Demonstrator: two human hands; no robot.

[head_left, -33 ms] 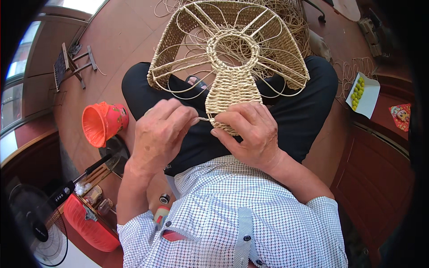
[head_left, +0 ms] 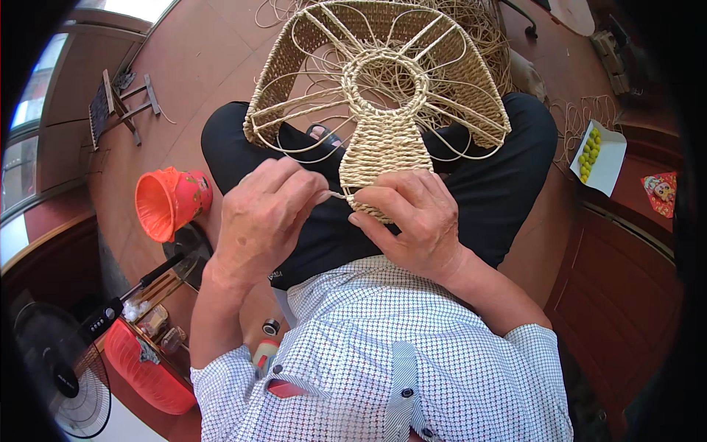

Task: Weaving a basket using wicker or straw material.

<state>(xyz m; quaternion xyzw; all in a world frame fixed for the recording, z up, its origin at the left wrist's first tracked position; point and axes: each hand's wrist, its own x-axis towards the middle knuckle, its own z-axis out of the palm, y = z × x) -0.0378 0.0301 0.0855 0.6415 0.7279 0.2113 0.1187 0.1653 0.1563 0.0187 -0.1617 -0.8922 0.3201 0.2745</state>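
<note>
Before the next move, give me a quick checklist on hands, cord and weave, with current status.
1. Left grip pinching straw cord: ok.
2. Right grip on lower part of woven straw panel: ok.
3. Panel's lower end fully visible: not ok, right fingers cover part.
4. Cord tail beyond left fingers: cannot tell, hidden.
5. Red-orange bucket apart from left grip: ok.
</note>
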